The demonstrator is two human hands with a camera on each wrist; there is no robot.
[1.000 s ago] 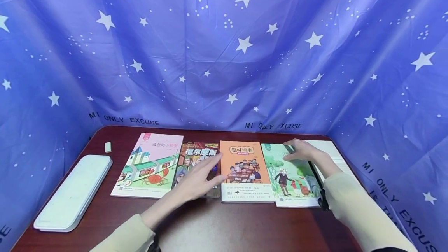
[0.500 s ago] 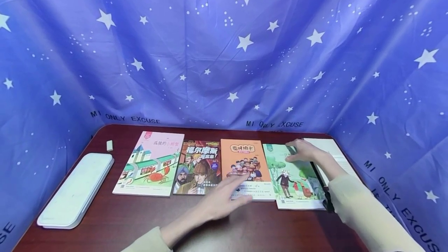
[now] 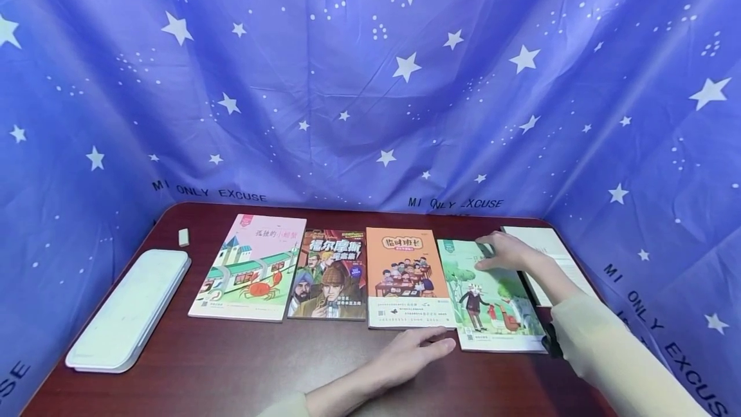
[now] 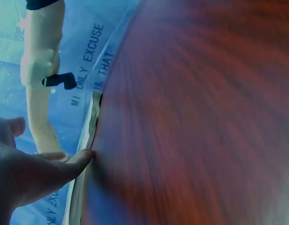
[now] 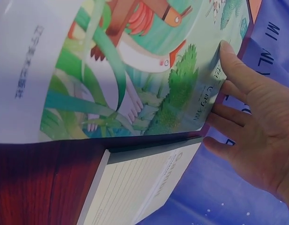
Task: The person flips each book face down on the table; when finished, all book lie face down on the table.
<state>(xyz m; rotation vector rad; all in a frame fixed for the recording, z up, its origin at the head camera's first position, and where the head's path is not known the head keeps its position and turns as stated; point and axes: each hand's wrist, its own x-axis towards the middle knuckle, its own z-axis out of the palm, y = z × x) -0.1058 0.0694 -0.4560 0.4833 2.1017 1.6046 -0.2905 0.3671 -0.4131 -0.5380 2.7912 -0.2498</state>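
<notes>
My right hand [image 3: 512,256] grips the top edge of a green picture book [image 3: 492,304]. In the right wrist view its thumb [image 5: 236,65] lies on the cover while the other fingers are at the edge. My left hand [image 3: 405,359], fingers extended, is by the near edge of an orange book [image 3: 405,269]; in the left wrist view a fingertip [image 4: 83,157] meets the book edges [image 4: 94,115]. Left of it lie a detective comic book [image 3: 332,282] and a pink book with a crab [image 3: 255,269], all flat in a row.
A lined notebook [image 3: 564,262] lies at the right, partly behind my right arm. A white pencil case [image 3: 127,311] and a small eraser [image 3: 183,237] are at the left of the dark red table [image 3: 231,365]. A blue star-patterned curtain [image 3: 347,82] encloses the back and sides.
My left hand has moved right and nearer, from over the comic book to the near edge of the orange book. The green book has shifted slightly nearer and right with my right hand.
</notes>
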